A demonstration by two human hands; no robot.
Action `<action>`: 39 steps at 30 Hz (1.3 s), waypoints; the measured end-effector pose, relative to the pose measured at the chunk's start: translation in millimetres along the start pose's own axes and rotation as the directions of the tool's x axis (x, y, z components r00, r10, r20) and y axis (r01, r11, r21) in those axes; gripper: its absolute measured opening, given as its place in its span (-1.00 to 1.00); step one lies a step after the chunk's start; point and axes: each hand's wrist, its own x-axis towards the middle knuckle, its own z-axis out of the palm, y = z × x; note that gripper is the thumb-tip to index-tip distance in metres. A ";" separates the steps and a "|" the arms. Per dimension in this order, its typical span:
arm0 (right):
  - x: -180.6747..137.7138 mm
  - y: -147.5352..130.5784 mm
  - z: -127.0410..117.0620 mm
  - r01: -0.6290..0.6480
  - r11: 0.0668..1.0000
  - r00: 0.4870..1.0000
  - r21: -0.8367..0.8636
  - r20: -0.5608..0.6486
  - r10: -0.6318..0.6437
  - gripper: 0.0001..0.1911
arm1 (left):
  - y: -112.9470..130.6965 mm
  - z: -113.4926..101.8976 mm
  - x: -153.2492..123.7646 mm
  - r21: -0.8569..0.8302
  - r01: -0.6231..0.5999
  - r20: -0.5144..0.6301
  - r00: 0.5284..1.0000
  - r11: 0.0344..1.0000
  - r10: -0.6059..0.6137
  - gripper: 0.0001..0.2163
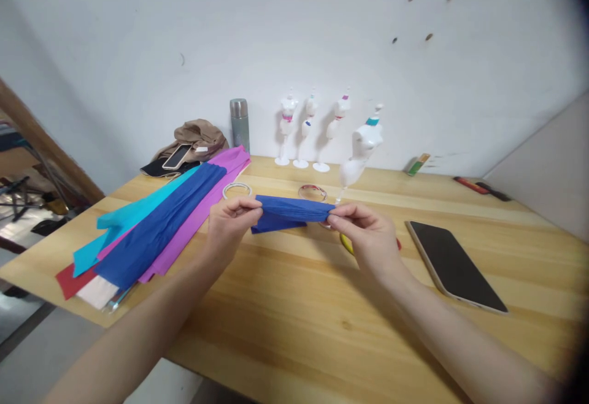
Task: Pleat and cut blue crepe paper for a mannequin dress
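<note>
blue strip (294, 209) spans tightly pinched left hand (231, 220) and right hand (367, 235).

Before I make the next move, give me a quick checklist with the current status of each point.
1. Left hand gripping the blue strip: ok, pinching its left end.
2. Right hand gripping: ok, pinching the other end.
3. Strip smooth: not ok, creased, with a flap hanging below.
4. Nearest mannequin firmly based: cannot tell, its foot is mostly hidden.
5. Yellow item identified: cannot tell, the right hand partly covers it.
6. Black-screened phone apart from the right hand: ok.
</note>
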 end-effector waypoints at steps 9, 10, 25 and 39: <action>-3.4 -1.3 1.1 0.062 0.998 0.998 -0.006 -0.027 -0.063 -0.83 | 2.4 3.0 -2.3 0.004 0.026 -0.075 0.997 1.000 -0.025 -0.88; -3.6 -1.2 1.4 0.067 0.998 0.997 0.000 -0.028 -0.067 -0.83 | 2.3 3.1 -2.4 0.004 0.024 -0.076 0.997 1.000 -0.023 -0.88; -5.0 -3.7 3.6 0.109 0.994 0.992 -0.031 -0.053 -0.111 -0.82 | 0.6 4.0 -4.2 0.042 -0.033 -0.081 0.996 0.999 0.037 -0.90; -3.0 2.7 2.6 0.125 0.992 0.992 -0.030 -0.006 -0.125 -0.87 | -13.7 -1.5 1.3 0.163 -0.089 0.007 0.996 0.983 0.089 -0.84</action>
